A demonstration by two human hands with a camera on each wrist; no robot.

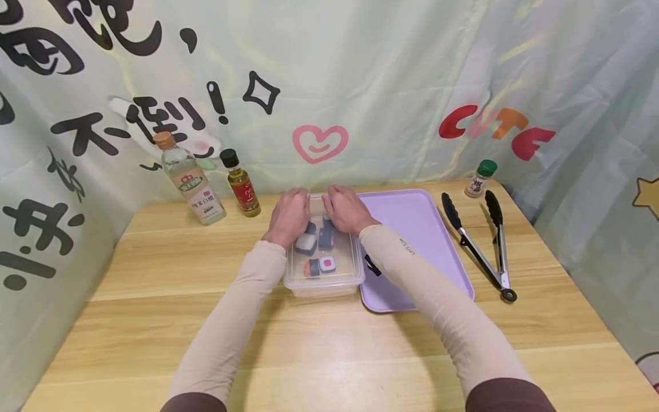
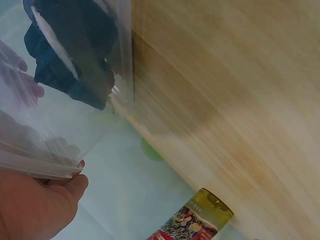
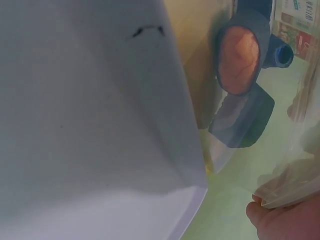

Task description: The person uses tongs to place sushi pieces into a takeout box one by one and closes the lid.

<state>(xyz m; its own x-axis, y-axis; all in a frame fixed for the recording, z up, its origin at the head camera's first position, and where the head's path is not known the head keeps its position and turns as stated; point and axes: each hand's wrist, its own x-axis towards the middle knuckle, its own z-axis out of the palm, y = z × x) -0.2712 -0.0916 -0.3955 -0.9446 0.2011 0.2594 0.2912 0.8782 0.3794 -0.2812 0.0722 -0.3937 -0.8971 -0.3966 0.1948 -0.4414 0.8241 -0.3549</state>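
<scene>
A clear plastic container [image 1: 325, 291] with a see-through lid [image 1: 350, 266] stands at mid-table. Several sushi pieces [image 1: 327, 264] with dark wraps show through it. At the lid's far left corner, my left hand [image 1: 289, 216] grips the edge. My right hand [image 1: 348, 210] holds the far right corner in the same way. Thumb and fingers of the left hand [image 2: 37, 205] close on the lid's rim in the left wrist view. In the right wrist view, the right hand [image 3: 292, 217] pinches the rim, beside an orange-topped sushi piece [image 3: 240, 60] inside.
A purple tray [image 1: 412, 217] lies right of the container, partly under my right forearm. Tongs [image 1: 484, 260] with black tips rest farther right, near a green-capped shaker [image 1: 480, 178]. A vinegar bottle [image 1: 191, 186] and a small oil bottle [image 1: 242, 186] stand back left.
</scene>
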